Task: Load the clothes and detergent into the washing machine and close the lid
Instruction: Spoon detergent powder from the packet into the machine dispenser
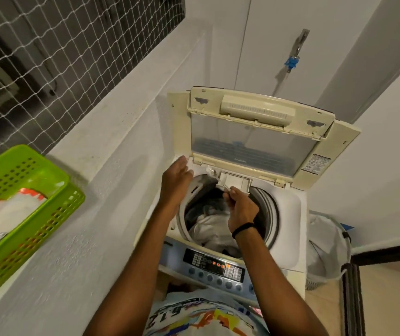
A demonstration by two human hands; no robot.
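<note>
Cream plastic washing machine (pixel 288 207), lid (pixel 254 141) raised: white and dark clothes (pixel 208 229) lay in drum (pixel 269 214). Right hand (pixel 241 209) pinched clear plastic scoop (pixel 223 186) at far detergent drawer (pixel 237 181), presumably dosing; left hand (pixel 176 178), fingers straight, hovered leftward.

A home laundry corner: a top-loading washing machine (pixel 291 207) (lid (pixel 254 141) up, clothes (pixel 208 229) inside) stands between plain white walls (pixel 388 166), a tap (pixel 292 61) on the far wall, a netted window (pixel 48 57) and green basket (pixel 24 229) left, a mesh hamper (pixel 327 251) right.

White walls (pixel 388 166) meet in a corner; a netted window (pixel 48 57) sits above a pale ledge (pixel 73 238), a blue-tipped tap (pixel 298 49) beyond.
</note>
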